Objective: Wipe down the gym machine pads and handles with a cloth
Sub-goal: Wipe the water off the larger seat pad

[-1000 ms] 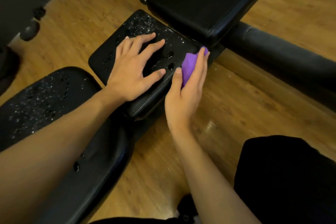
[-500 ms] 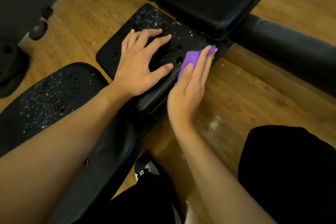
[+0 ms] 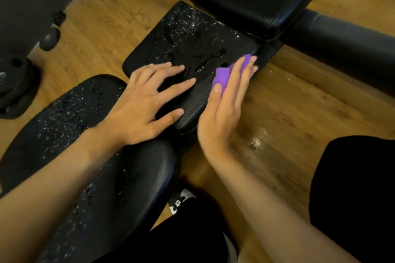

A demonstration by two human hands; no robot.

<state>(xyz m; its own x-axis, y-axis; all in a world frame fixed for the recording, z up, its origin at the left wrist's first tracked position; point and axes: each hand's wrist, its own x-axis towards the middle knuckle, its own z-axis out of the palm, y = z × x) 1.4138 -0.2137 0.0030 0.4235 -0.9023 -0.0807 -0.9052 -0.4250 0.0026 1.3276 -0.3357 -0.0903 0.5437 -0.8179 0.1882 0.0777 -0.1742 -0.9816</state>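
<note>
"What's changed?"

"Little. The left hand (image 3: 139,111), fingers spread flat, has slid nearer along the wet pad (image 3: 188,34). The right hand (image 3: 220,117) still pinches the cloth (image 3: 222,77), fingers together, against the pad's far right edge. The top is likely still unwiped."

Floored in warm brown wooden planks (image 3: 299,113), glossy throughout.
Caught a pale sheen of light (image 3: 255,142) near the middle right, flecked there with small wet specks; kept a dark round weight plate (image 3: 17,92) at the left edge and, farther back, black equipment (image 3: 27,2) on a rounded foot (image 3: 49,39).
</note>
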